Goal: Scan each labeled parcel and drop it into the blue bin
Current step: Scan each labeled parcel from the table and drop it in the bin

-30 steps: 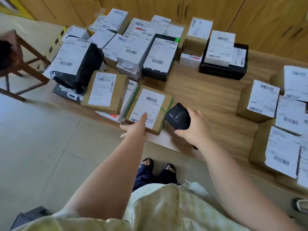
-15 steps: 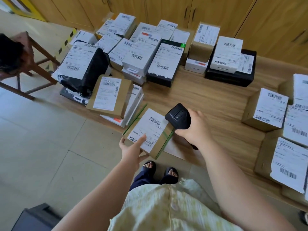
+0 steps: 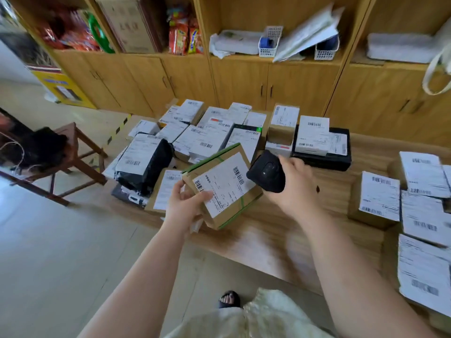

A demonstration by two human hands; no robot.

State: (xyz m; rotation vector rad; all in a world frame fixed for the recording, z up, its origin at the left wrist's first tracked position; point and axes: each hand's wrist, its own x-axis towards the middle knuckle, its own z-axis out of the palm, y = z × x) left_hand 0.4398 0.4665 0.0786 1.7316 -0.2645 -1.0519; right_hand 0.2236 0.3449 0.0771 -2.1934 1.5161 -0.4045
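Lit brightly and softly, with pale glare washing the floor (image 3: pixel 48 252) at the left. Cast only soft, faint shadows on the table (image 3: pixel 256 240). Smeared with motion blur throughout, worst on the far shelves (image 3: pixel 288 60) and the parcels (image 3: pixel 424 276) at the near right. Bowed sharply at the edges by the wide lens.

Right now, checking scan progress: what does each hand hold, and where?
Left hand grips the green-strapped parcel at its near-left corner; right hand grips the black scanner by its handle.
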